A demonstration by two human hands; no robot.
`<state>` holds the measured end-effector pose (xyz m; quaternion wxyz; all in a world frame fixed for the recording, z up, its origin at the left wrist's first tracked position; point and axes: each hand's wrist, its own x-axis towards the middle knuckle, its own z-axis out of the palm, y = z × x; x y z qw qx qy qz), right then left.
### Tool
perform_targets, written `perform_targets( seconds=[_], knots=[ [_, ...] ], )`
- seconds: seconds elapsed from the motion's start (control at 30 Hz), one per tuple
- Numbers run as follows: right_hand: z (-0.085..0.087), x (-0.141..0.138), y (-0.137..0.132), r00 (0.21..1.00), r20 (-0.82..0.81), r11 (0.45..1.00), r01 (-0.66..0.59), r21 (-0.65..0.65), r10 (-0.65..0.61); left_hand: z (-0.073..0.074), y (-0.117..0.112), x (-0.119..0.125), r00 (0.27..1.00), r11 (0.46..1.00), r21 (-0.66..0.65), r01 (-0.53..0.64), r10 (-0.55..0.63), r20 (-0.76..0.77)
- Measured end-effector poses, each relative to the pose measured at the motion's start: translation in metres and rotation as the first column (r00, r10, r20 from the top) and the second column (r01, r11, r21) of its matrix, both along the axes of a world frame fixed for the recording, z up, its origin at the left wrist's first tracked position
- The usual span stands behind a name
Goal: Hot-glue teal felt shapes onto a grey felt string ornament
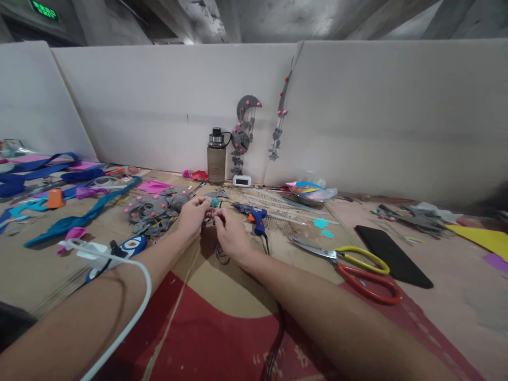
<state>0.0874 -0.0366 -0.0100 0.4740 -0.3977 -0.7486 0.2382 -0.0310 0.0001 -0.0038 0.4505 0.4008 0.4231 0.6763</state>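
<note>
My left hand (193,216) and my right hand (230,233) meet over the cardboard-covered table (222,286). The left fingers pinch a small teal piece (215,202). The right fingers are pinched close beside it, seemingly on a thin thread that is too fine to make out. A blue hot glue gun (254,214) lies just right of my hands. A heap of grey felt cut-outs with pink dots (153,211) and a ball of grey yarn (179,200) lie to the left.
Large scissors with red and yellow handles (353,264) and a black phone (391,255) lie at right. A brown water bottle (216,156), a small clock (242,181), a bowl of coloured bits (311,192), blue strips (75,219), white partition boards (357,116).
</note>
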Motion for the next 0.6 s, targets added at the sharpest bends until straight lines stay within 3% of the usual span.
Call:
perform_targets(
  seconds=[0.1,0.2,0.3,0.37,0.43,0.5,0.53,0.6],
  knots=[
    [0.007,0.001,-0.01,0.969,0.244,0.983,-0.085,0.164,0.043,0.001,0.0,-0.001,1.0,0.999,-0.033,0.014,-0.013,0.028],
    [0.015,0.008,-0.026,0.881,0.47,0.956,-0.088,0.281,-0.057,0.001,-0.001,-0.002,0.997,0.998,-0.047,0.051,-0.048,0.059],
    [0.023,0.021,-0.041,0.825,0.565,0.928,-0.204,0.313,-0.009,0.001,-0.001,-0.001,0.995,0.999,-0.016,0.043,-0.041,0.089],
    [0.029,0.031,-0.047,0.845,0.531,0.924,-0.249,0.291,0.061,0.002,-0.002,0.0,0.993,0.999,-0.007,0.042,-0.041,0.111],
    [0.037,0.043,-0.047,0.898,0.437,0.955,-0.165,0.245,0.043,0.004,-0.003,0.0,0.99,0.999,-0.025,0.044,-0.04,0.137],
    [0.044,0.054,-0.039,0.918,0.382,0.98,0.035,0.197,-0.109,0.008,-0.004,0.001,0.986,0.997,-0.057,0.054,-0.044,0.16],
    [0.046,0.06,-0.034,0.886,0.412,0.971,0.145,0.188,-0.212,0.01,-0.005,0.001,0.984,0.995,-0.074,0.06,-0.047,0.17],
    [0.046,0.068,-0.023,0.735,0.569,0.929,0.314,0.194,-0.367,0.012,-0.006,0.001,0.983,0.993,-0.092,0.069,-0.051,0.177]
  ],
)
